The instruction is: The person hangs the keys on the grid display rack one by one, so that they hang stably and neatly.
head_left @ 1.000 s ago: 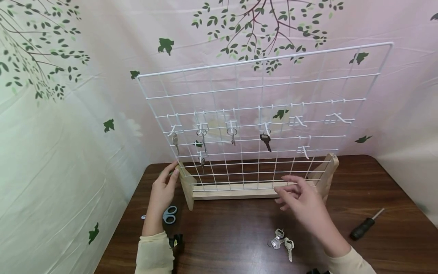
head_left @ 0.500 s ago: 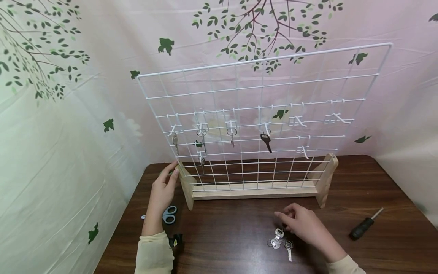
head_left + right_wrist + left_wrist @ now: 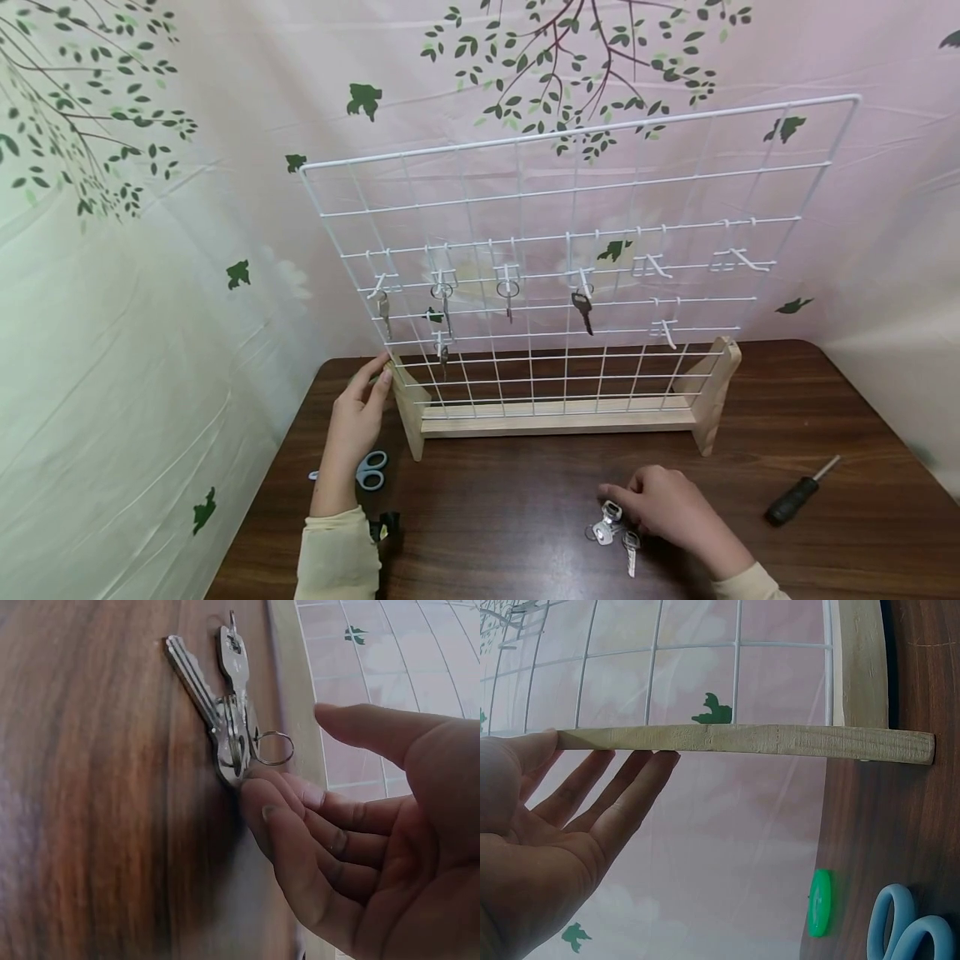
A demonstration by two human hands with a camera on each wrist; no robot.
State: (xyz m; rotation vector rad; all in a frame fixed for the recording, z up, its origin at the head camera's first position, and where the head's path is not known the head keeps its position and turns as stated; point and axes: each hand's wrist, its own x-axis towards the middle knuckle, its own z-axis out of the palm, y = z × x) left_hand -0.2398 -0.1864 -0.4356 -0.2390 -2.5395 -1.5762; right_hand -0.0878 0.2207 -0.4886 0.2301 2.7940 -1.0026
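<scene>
Head view: five hooks filled with hung keys, three more bare; loose keys on table not gripped yet by loose-fingered right hand, wooden stand just touched by straight-fingered left hand

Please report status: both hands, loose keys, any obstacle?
Left hand touching wooden stand. Right hand at loose keys on table, not pinching. Screwdriver aside, no obstruction seen.
</scene>
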